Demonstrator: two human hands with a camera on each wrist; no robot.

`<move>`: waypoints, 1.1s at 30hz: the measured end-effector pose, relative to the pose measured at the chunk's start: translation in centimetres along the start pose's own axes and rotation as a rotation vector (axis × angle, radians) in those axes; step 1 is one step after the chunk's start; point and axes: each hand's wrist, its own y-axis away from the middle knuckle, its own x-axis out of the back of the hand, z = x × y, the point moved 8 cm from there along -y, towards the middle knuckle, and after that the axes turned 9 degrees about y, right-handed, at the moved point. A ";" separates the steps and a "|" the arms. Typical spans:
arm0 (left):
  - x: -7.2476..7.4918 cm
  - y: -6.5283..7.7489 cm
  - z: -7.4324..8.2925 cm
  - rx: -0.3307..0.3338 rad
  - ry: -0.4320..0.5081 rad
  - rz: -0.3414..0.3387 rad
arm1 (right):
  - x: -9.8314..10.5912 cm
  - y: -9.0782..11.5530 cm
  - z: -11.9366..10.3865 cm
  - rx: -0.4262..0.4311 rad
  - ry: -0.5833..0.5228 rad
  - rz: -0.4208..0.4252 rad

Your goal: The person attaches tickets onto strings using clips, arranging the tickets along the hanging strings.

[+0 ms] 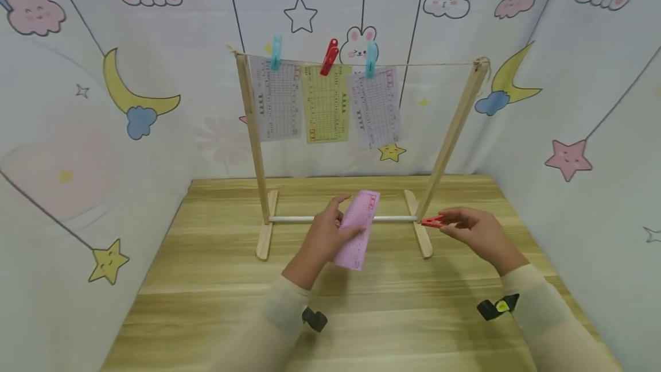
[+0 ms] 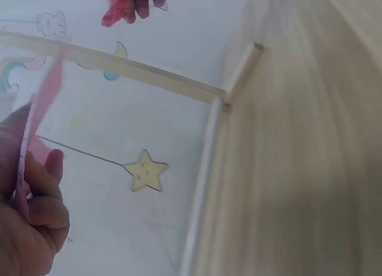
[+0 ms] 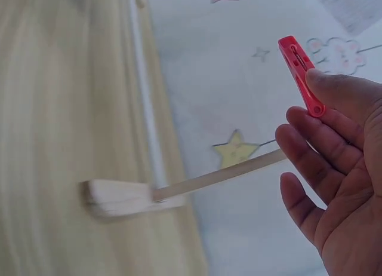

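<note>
My left hand (image 1: 327,236) pinches a pink printed slip (image 1: 361,234) between thumb and fingers, above the table and in front of the white rod. In the left wrist view the slip (image 2: 40,117) is seen nearly edge-on. Off to the right, my right hand (image 1: 477,233) holds a red clothespin (image 1: 432,221) by one end with thumb and fingertips. The right wrist view shows this clothespin (image 3: 301,76) pointing away from the hand, its other end gripping nothing.
A wooden frame (image 1: 448,136) carries a string (image 1: 428,64). Two whitish slips (image 1: 279,102) and a yellow slip (image 1: 326,105) hang there from two blue clothespins (image 1: 276,53) and red clothespins (image 1: 329,57). The frame's feet (image 1: 264,240) and white rod (image 1: 294,219) stand on the wooden table (image 1: 361,314).
</note>
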 end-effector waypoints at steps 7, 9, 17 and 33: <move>0.8 -1.2 5.8 -0.203 0.077 0.087 | 5.8 -1.2 -3.8 0.025 0.083 0.129; 1.1 -1.4 7.5 -0.267 0.094 0.109 | 7.3 -1.4 -4.9 0.047 0.080 0.167; 1.3 -2.9 12.6 -0.435 0.192 0.102 | 12.0 -2.5 -8.5 0.108 0.008 0.274; 0.5 -6.9 16.8 -0.200 0.435 0.210 | 21.5 -6.9 -17.7 0.211 0.029 0.373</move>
